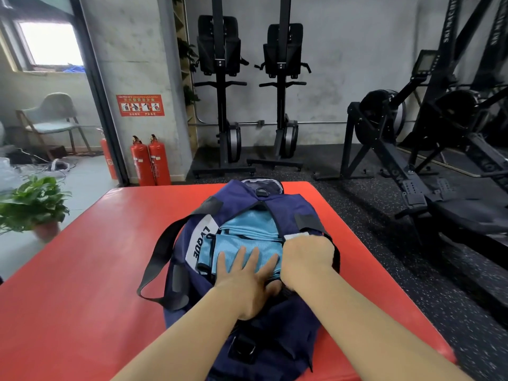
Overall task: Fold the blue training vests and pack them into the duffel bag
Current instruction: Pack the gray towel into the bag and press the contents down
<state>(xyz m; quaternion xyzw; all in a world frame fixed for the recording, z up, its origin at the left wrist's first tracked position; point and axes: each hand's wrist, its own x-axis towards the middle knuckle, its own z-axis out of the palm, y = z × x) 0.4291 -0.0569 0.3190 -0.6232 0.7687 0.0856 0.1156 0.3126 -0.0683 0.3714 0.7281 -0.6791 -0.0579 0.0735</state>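
The navy duffel bag [286, 334] lies unzipped on the red mat [82, 270], its carry strap [159, 257] trailing to the left. Folded light-blue training vests [247, 229] are stacked inside the opening. The left hand [247, 276] lies flat, fingers straight, pressing the top vest down. The right hand [308, 257] is at the opening's right rim, fingers hidden; its grip cannot be determined. Assessment: no loose vests are in view. Packing appears nearly done; closure remains.
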